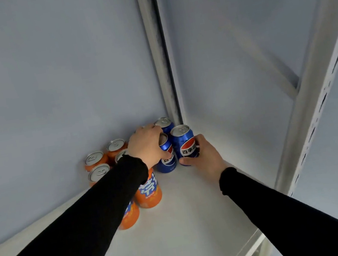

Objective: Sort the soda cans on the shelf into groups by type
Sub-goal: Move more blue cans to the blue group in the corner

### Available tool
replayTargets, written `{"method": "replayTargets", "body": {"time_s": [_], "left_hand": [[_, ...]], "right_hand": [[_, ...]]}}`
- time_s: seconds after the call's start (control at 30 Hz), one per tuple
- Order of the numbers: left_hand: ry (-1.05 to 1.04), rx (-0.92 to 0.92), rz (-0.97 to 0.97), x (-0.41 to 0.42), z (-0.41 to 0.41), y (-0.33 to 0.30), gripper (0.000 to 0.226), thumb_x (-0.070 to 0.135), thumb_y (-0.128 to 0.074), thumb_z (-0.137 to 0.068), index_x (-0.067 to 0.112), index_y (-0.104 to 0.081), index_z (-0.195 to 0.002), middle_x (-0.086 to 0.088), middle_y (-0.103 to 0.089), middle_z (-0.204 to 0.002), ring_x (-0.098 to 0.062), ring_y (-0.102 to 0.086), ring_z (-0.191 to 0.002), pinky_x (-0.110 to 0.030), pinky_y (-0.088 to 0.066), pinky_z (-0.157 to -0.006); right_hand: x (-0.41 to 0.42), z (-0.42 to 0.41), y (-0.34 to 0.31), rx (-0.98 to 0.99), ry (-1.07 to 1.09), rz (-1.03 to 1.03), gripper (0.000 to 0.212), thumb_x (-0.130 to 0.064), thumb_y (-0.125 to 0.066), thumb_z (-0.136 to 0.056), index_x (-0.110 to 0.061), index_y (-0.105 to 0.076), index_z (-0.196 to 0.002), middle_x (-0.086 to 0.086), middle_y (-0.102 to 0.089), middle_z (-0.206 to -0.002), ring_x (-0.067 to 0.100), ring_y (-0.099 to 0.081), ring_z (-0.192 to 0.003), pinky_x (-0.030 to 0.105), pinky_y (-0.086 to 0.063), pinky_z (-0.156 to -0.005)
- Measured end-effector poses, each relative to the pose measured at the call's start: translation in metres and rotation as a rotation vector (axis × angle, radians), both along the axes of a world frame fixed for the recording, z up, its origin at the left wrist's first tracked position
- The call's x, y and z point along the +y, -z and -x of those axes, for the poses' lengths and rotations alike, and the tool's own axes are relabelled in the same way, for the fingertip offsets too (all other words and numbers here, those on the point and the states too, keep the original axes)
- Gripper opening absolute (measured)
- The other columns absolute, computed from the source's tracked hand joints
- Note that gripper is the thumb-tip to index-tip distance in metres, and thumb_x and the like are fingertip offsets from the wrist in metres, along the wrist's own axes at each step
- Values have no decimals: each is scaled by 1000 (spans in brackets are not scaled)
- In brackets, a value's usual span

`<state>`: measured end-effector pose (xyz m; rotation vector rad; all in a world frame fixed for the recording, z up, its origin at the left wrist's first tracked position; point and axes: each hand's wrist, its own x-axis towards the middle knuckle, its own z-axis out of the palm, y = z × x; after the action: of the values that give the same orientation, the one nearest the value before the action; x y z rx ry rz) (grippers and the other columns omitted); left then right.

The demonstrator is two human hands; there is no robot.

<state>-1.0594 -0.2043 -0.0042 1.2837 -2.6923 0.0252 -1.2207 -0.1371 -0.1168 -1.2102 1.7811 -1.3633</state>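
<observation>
Three blue cola cans stand in the back corner of the white shelf [180,226]. My left hand [147,146] grips the top of the front-left blue can [167,157]. My right hand [201,156] wraps the side of the front-right blue can [184,144]. The third blue can [165,124] stands behind them against the wall. Several orange soda cans [95,160] are grouped to the left; two of them [148,192] stand nearer, partly hidden under my left sleeve.
Grey walls close the shelf at the back and right. A metal upright [161,62] runs up the corner, and a perforated post [316,103] stands at the right front. The shelf's front edge [247,251] is at the lower right.
</observation>
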Motion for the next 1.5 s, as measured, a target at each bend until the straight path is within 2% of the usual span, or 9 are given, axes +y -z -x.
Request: {"method": "replayTargets", "body": {"time_s": [0.17, 0.3, 0.4, 0.53, 0.7, 0.97, 1.13, 1.27, 1.5], "left_hand": [[-88, -103, -5, -2, 3, -2, 68, 42, -82, -73, 19, -53, -130, -6, -53, -124, -27, -54, -110, -39, -49, -90], [-161, -157, -28, 0, -2, -6, 73, 45, -82, -74, 16, -50, -134, -7, -52, -127, -26, -52, -114, -37, -47, -91], [-170, -121, -80, 3, -7, -6, 86, 43, -82, -76, 16, -40, -146, -7, -48, -138, -26, -48, -123, -37, -44, -100], [-174, -42, -85, 10, -8, -7, 73, 33, -81, -80, 16, -44, -141, -7, -53, -135, -25, -52, -119, -29, -39, -92], [-209, 25, -77, 14, -8, -2, 75, 30, -81, -79, 18, -43, -143, -7, -51, -134, -27, -53, -118, -36, -45, -96], [-217, 104, -23, 30, -15, 1, 77, 36, -78, -82, 21, -42, -148, -6, -51, -129, -26, -54, -117, -35, -45, -96], [-220, 178, 118, 62, -51, -8, 60, 38, -69, -88, 21, -50, -142, -5, -53, -129, -26, -49, -116, -38, -41, -94], [-261, 213, 161, 96, -106, -13, 51, 36, -68, -88, 21, -56, -135, -4, -56, -125, -28, -48, -114, -42, -44, -94], [-456, 238, 129, 181, -260, 3, 44, 40, -64, -92, 22, -59, -132, 5, -55, -130, -18, -45, -120, -35, -44, -98]], "right_hand": [[-23, 5, 3, 37, -84, 66, 55, -18, -89, -68, -31, -51, -106, -4, -67, -111, 17, -66, -103, 37, -53, -92], [-25, 6, 8, 40, -128, 103, 54, -20, -88, -71, -28, -55, -113, -7, -67, -112, 13, -66, -105, 33, -52, -93], [-24, 6, 11, 37, -174, 119, 54, -21, -85, -73, -25, -60, -121, -6, -69, -116, 10, -66, -108, 31, -51, -93], [-23, 1, 13, 49, -162, 150, 59, -39, -82, -68, -27, -61, -122, -7, -70, -117, 12, -66, -110, 42, -53, -96], [-23, -7, 4, 178, -65, 132, 65, -36, -90, -64, -16, -55, -116, 0, -65, -113, 19, -63, -103, 30, -48, -83], [-11, -10, -5, 291, -30, 58, 88, -36, -88, -69, -10, -41, -139, 11, -50, -137, 30, -43, -129, 41, -35, -111], [33, -23, -17, 443, 10, 280, 63, -27, -82, -77, -11, -50, -129, 8, -51, -127, 23, -43, -119, 14, -24, -90], [62, -64, -32, 576, -181, 303, 53, -28, -78, -81, -15, -54, -126, 7, -52, -128, 23, -46, -119, 32, -43, -98], [108, -198, -63, 723, -333, 435, 42, -28, -74, -84, -13, -59, -120, 8, -55, -121, 27, -46, -111, 37, -41, -92]]}}
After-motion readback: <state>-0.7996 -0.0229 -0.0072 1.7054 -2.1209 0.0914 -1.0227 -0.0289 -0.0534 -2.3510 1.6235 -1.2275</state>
